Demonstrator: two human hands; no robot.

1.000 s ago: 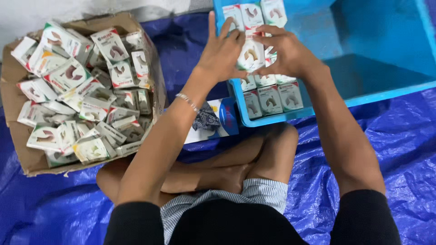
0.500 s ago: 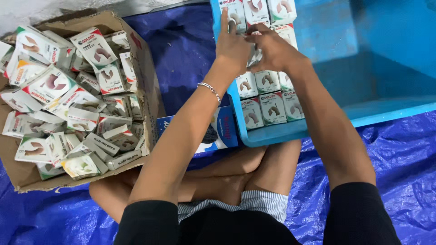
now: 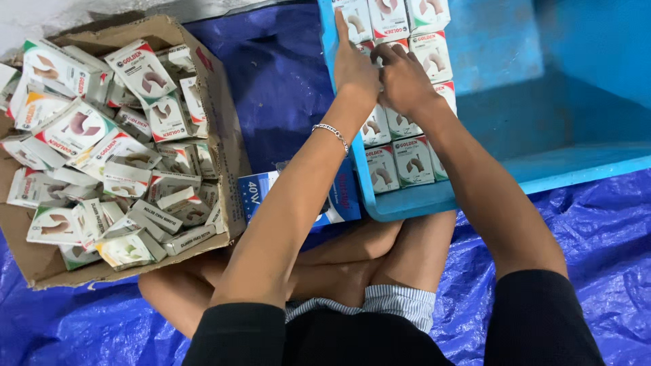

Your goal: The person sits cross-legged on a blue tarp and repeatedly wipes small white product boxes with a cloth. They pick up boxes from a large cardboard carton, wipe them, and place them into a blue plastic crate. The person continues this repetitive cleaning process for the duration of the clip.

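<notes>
I sit cross-legged on a blue tarp. Both hands reach into a blue plastic crate (image 3: 515, 47) where small white cartons (image 3: 397, 159) with red and green trim stand in neat rows along its left side. My left hand (image 3: 356, 68) lies flat against the cartons by the crate's left wall, fingers stretched upward. Right beside it, touching it, my right hand (image 3: 405, 83) curls its fingers over one small carton (image 3: 369, 47) in the row. A silver bracelet (image 3: 331, 133) circles my left wrist.
An open cardboard box (image 3: 224, 122) at the left holds a loose heap of several of the same small cartons (image 3: 102, 135). A blue-and-white flat pack (image 3: 261, 193) lies between it and the crate, under my left forearm. The blue tarp (image 3: 597, 224) covers the floor.
Both hands have moved further up the row of cartons inside the crate, staying together; the carton held up between them a second ago now sits down among the row.
</notes>
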